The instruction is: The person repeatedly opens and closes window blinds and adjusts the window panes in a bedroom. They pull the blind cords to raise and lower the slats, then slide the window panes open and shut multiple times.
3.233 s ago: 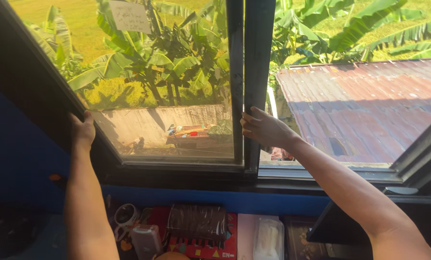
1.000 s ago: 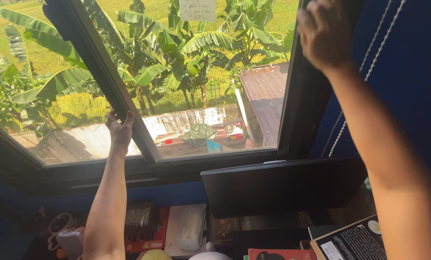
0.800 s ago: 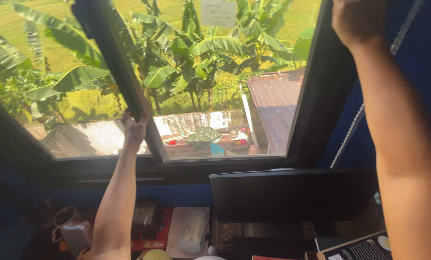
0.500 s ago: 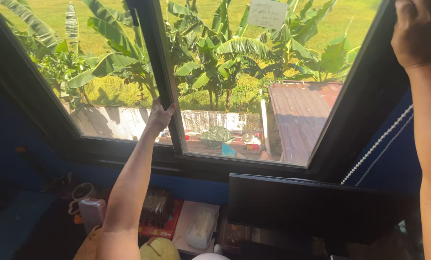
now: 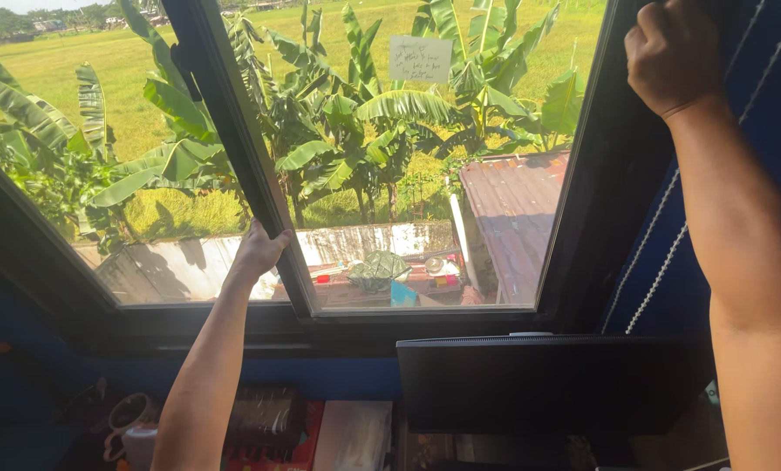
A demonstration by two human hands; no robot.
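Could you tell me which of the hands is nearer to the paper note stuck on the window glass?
Left. The left hand grips the frame bar below-left of the note; the right hand is farther right.

A pale rectangular paper note [image 5: 420, 58] sticks on the window glass above a dark monitor screen [image 5: 547, 384].

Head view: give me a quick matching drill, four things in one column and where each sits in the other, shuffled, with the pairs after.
Things:
1. left hand
2. right hand
3. pale paper note
4. dark flat monitor

Places:
A. stuck high on the glass pane of the window
B. standing below the window sill, at lower right
C. on the black middle window bar, low down
D. fisted at the top of the black right window frame, beside the white bead cord

Pairs: 1-C, 2-D, 3-A, 4-B
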